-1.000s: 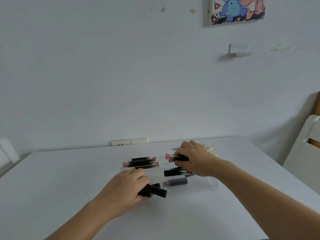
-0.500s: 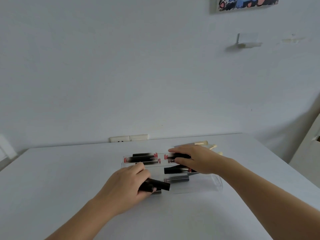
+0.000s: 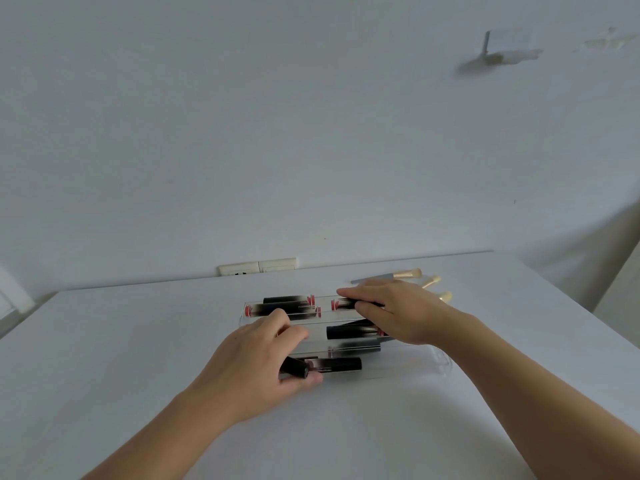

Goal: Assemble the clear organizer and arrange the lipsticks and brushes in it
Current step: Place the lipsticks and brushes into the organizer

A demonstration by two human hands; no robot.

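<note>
Both hands are down in the clear organizer mid-table, the left hand curled round a black lipstick at the near row and the right hand with fingers closed over another lipstick at the far row. These are smooth, round tubes on slick, glassy plastic (they look ready to roll), so a nudge could scatter the rows or slide the light tray. The brushes wait behind, pale, soft-tipped, on slim handles.
</note>
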